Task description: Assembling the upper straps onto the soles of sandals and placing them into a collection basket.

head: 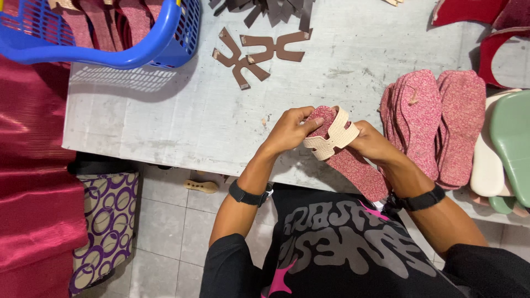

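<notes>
My left hand and my right hand hold a pink speckled sandal insole over the front edge of the grey table. A cream strap piece is wrapped across the insole's front end, with the fingers of both hands pinching it. The insole's heel end points toward my body. Black bands sit on both wrists.
Stacks of pink insoles lie at the right, beside cream and green foot forms. Brown cut strap pieces lie at the table's far middle. A blue basket with insoles stands far left. Red cloth hangs at left.
</notes>
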